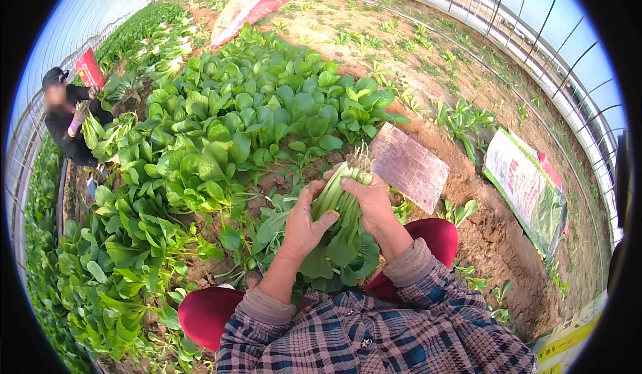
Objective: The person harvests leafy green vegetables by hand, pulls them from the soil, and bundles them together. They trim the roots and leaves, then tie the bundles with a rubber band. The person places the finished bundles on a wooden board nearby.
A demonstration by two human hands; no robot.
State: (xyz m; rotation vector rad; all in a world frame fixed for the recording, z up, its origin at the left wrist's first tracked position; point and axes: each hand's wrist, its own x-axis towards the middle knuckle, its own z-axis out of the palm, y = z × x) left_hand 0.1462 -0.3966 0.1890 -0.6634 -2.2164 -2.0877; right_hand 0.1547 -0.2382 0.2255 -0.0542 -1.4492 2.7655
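Observation:
Between my two hands is a bunch of leafy greens point(335, 198), roots upward and leaves hanging down toward my lap. My left hand point(307, 218) wraps the pale stalks from the left side. On the right, my right hand point(368, 198) grips the stalks near the root end, thumb across them. Thin, soil-flecked roots point(360, 159) stick out above my fingers. Some of my left fingers are hidden behind the stalks. Just beyond my right hand, a flat rectangular board with a tile-like pattern point(411, 166) lies on the soil.
A dense bed of growing greens point(261, 108) spreads ahead and left. Pulled bunches point(168, 65) lie in a row farther off. A co-worker point(75, 113) at the left holds greens. Printed sacks point(526, 188) lie at right; a red and white sack point(246, 10) stands ahead. Greenhouse hoops point(551, 8) curve around.

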